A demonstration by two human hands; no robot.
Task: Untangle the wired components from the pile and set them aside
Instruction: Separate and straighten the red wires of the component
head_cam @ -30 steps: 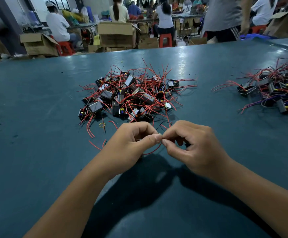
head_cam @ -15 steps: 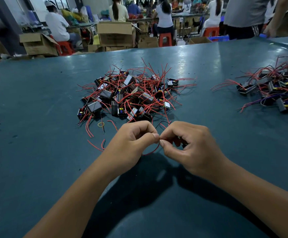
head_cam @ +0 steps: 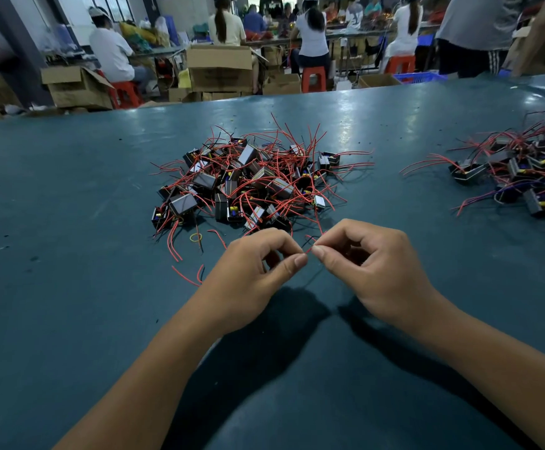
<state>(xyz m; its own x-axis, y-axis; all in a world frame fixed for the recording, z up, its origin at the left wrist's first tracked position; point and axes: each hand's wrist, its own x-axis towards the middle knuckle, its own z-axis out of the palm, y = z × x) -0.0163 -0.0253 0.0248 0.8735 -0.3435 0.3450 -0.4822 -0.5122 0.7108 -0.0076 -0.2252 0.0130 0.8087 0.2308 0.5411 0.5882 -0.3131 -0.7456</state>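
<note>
Red wire [head_cam: 310,249] now pinched higher between both hands' fingers [head_cam: 298,260], slack loop gone.

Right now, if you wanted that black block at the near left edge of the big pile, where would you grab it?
Probably by the block itself, pinched across its flat sides, coming from the near left. That side faces bare table, while its red wires trail loose and tangle into the pile.

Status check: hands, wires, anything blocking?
Left hand and right hand pinch a red wire. Tangled pile just ahead. Nothing blocking.
</note>
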